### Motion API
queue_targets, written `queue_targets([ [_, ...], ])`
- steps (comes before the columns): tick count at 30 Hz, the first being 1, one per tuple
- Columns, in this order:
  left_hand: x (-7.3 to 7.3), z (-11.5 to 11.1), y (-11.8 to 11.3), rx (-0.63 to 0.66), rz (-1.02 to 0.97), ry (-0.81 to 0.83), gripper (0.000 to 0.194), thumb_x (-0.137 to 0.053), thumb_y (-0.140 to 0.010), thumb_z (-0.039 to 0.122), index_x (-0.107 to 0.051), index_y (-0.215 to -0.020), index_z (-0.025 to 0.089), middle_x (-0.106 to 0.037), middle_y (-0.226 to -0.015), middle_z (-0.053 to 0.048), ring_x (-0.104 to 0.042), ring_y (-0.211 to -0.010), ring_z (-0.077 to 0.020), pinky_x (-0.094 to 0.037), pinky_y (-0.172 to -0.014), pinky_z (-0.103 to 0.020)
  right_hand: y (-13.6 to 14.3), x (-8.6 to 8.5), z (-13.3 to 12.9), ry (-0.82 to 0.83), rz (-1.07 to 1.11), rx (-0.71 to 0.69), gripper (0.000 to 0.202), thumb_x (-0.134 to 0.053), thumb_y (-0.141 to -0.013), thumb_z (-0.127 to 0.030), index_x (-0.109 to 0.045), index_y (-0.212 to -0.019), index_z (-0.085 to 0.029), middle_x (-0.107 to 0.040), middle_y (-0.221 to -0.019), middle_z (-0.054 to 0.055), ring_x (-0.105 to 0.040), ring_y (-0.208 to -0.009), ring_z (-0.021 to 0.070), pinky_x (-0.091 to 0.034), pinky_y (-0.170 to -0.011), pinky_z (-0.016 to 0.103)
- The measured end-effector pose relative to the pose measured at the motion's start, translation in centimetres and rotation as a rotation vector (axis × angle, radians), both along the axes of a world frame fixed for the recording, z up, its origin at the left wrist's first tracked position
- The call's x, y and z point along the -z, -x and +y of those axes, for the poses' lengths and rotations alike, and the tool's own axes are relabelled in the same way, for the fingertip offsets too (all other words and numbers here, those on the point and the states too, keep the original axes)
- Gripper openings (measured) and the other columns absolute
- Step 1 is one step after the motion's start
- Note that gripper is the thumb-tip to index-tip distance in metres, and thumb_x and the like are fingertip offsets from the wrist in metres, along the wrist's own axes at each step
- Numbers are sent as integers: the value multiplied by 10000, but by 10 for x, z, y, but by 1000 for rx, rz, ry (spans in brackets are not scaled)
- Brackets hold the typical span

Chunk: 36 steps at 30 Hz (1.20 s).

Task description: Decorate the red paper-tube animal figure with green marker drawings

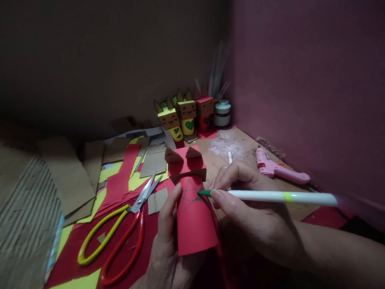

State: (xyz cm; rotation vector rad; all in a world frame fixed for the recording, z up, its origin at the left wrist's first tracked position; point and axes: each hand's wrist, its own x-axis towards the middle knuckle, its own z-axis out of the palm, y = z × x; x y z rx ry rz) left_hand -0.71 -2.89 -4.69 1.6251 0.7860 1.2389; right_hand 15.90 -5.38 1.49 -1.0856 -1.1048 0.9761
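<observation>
The red toy [197, 230] is right in front of me, held up over the near side of the table [245, 138]. Its ears point to the far edge, and a star [186, 197] is drawn on its round body. My left hand [168, 237] holds it from below, with the thumb up its left side. The fingers of my right hand [255, 210] pinch a white pen [261, 195] close to its green tip, which is at the star's right side.

To draw this well, I think I should squeeze softly, as the body might dent. Small, slow strokes should keep the points neat, and my thumb should stay off wet ink.

The scissors [138, 204] lie a bit open, left of the toy. Three more toys [187, 110] stand by the table's far corner, near a jar [222, 116]. A pink glue gun [278, 170] lies by the right edge.
</observation>
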Motion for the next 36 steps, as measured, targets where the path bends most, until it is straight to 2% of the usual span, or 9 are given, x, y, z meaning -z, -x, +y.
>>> queue_targets([
  [6, 0, -1, 4, -3, 5, 10, 664, -728, -927, 312, -462, -1532, 379, -649, -1456, -62, -683, -1260, -307, -620, -1009, -391, 0, -4, 4, -73, -75, 135, 178, -701, -872, -236, -603, -723, -231, -631, -669, -15, -588, -613, 141, -484, -524, 251],
  [12, -1, -2, 2, 3, 2, -1, 695, -755, -903, 291, -462, -1530, 352, -675, -1405, -82, -704, -1212, -320, -636, -978, -419, -1, -3, 4, -82, -92, 169, 188, -718, -865, -251, -611, -711, -240, -654, -676, -4, -611, -630, 160, -503, -518, 263],
  [19, -1, -3, 2, -2, -9, 3, 655, -717, -930, 290, -469, -1531, 369, -695, -1371, -69, -701, -1222, -316, -661, -920, -386, 1, -5, 3, -65, -77, 129, 198, -704, -873, -258, -592, -711, -242, -634, -645, -11, -593, -581, 152, -487, -502, 264],
  [28, 1, 1, -1, 27, -18, -41, 708, -751, -907, 328, -444, -1544, 369, -638, -1471, -74, -663, -1289, -331, -551, -1104, -479, 2, 2, 0, -44, 1, 28, 173, -694, -915, -286, -594, -780, -245, -630, -703, -14, -592, -673, 155, -515, -609, 282],
  [33, 2, 1, 4, -16, -5, 21, 672, -750, -904, 294, -490, -1520, 364, -693, -1385, -78, -666, -1283, -325, -624, -1006, -421, 1, -2, 2, -55, -56, 95, 186, -695, -881, -251, -585, -732, -238, -627, -661, -15, -591, -619, 146, -487, -531, 255],
  [36, 1, 0, 5, -7, -8, 37, 733, -788, -873, 300, -470, -1531, 359, -694, -1376, -88, -684, -1251, -333, -632, -989, -429, 1, -4, 3, -77, -82, 137, 184, -697, -860, -247, -589, -712, -235, -629, -643, -17, -590, -592, 142, -487, -508, 250],
])
